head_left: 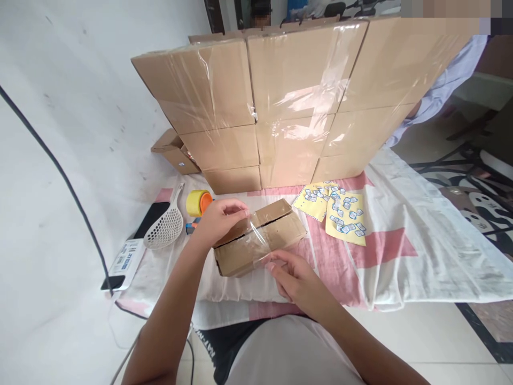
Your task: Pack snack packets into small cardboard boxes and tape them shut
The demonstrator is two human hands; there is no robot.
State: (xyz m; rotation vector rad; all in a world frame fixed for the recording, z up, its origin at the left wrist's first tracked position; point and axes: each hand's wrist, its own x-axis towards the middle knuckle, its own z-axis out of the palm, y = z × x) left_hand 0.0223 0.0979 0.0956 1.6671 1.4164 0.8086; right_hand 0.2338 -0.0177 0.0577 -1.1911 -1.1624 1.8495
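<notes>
No readable writing on the box [258, 238]. Left hand [218, 216] pinches clear tape [256, 235] across its top. Right hand [294, 278] grips the tape's near end.

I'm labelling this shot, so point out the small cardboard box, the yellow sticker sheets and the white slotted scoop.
small brown cardboard box [280, 231], head view, right top flap
yellow sticker sheets [345, 218], head view, nearer sheet's middle
white slotted plastic scoop [163, 231], head view, perforated bowl

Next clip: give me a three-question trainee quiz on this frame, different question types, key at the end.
1. True or false: both hands touch the small box.
2. What lies right of that box? A) sticker sheets B) scissors C) a cup
3. Fill in: clear ___ runs between the left hand and right hand.
Key: 1 true; 2 A, the sticker sheets; 3 tape.
</notes>
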